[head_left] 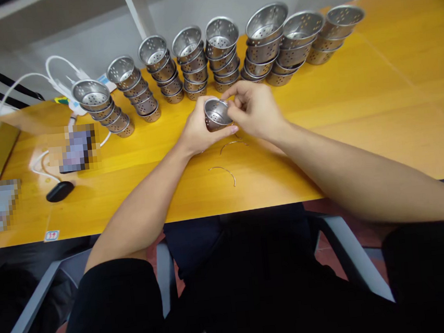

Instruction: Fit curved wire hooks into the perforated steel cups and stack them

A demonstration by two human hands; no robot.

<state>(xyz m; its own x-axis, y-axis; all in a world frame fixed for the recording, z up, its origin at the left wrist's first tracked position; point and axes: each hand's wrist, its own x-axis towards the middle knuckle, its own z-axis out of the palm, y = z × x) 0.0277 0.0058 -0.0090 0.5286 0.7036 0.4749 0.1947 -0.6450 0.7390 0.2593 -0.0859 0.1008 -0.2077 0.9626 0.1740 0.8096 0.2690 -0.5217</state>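
My left hand (196,129) is wrapped round a small metal strainer cup (216,112) with holes in its wall and base. The cup's open mouth tilts up towards me. At its right rim, my right hand (259,108) has its thumb and fingers pinched together. Whatever those fingertips grip is too small or hidden to make out. Just below the hands, a thin curved wire (223,169) lies on the yellow table (137,187). Another curved wire (233,142) lies closer to the cup, partly under my hands.
Several stacks of perforated metal cups line the back, including a leaning left stack (93,97), a middle stack (222,35) and a right stack (343,18). On the left are a blurred phone (77,151), a black oval object (60,191), white cables (45,172) and a blurred grey object (1,206).
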